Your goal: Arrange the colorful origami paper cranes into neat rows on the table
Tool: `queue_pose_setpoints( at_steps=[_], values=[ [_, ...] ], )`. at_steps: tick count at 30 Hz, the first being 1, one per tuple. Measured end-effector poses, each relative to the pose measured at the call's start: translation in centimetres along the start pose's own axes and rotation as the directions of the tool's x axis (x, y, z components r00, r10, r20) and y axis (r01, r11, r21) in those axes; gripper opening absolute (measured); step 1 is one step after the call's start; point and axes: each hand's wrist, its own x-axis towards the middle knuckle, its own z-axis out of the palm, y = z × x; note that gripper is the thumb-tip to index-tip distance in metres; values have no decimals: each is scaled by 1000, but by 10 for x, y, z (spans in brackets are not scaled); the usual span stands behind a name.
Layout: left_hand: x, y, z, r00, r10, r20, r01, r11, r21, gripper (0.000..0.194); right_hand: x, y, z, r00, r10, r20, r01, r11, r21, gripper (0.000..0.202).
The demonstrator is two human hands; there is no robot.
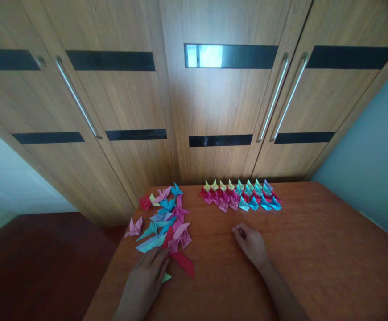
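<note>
**Folded paper: loose cluster at left, ordered rows at far centre**

Two groupings are noted on the wooden table (224, 290). At left, folded paper pieces (153, 228) in mixed colours are heaped loosely, overlapping at various angles; placement there is judged to be for easy reach rather than order. At the far side, before the wooden doors (214, 102), small folded figures (254, 204) are set in close rows, points up, with like colours largely grouped. The tight spacing is presumed to make the rows even and the small figures steadier.

The left hand (143, 276) is laid over the near edge of the cluster, fingers extended; whether anything is pinched cannot be told, the fingertips being hidden among paper. A flat red piece (184, 265) lies just beside it; a light green piece (167, 277) is partly covered by it.

The right hand (252, 246) is rested near the rows, loosely curled, thumb and forefinger together; no paper is seen in it.
</note>
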Motion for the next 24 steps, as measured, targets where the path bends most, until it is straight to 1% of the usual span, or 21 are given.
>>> queue_pose_setpoints(
  at_steps=[5, 7, 10, 13, 15, 17, 19, 21, 22, 24],
  values=[
    [4, -5, 2, 999, 22, 38, -21, 999, -27, 25, 0, 0, 0, 1000, -4, -9, 4, 1000, 2, 31],
    [4, -7, 1, 999, 19, 26, -18, 999, -43, 25, 0, -1, -1, 1000, -6, -13, 6, 1000, 5, 30],
    [5, -7, -3, 999, 11, -53, -15, 997, -76, 25, 0, 0, 0, 1000, -3, -20, 3, 1000, 6, 31],
    [8, -3, -11, 983, -22, -183, 0, 993, -119, 24, 0, 1, 0, 1000, -7, -19, 7, 1000, 12, 32],
    [13, 4, -15, 963, -62, -263, 18, 986, -166, 23, 0, 0, 0, 1000, -3, -22, 4, 1000, 30, 33],
    [19, 14, -18, 949, -110, -297, 35, 968, -248, 21, 0, -1, 0, 999, 4, -32, -2, 997, 72, 34],
    [26, 26, -17, 950, -148, -276, 46, 937, -345, 20, 0, -3, -2, 999, 17, -47, -10, 989, 146, 37],
    [34, 40, -14, 961, -162, -225, 51, 902, -429, 20, 0, -7, -4, 998, 40, -50, -26, 966, 256, 40],
    [38, 47, -11, 967, -162, -198, 53, 884, -464, 19, 0, -9, -5, 998, 53, -39, -37, 945, 325, 41],
    [47, 61, -6, 976, -155, -152, 54, 850, -524, 18, -1, -14, -6, 997, 68, 18, -69, 880, 471, 43]
  ],
)
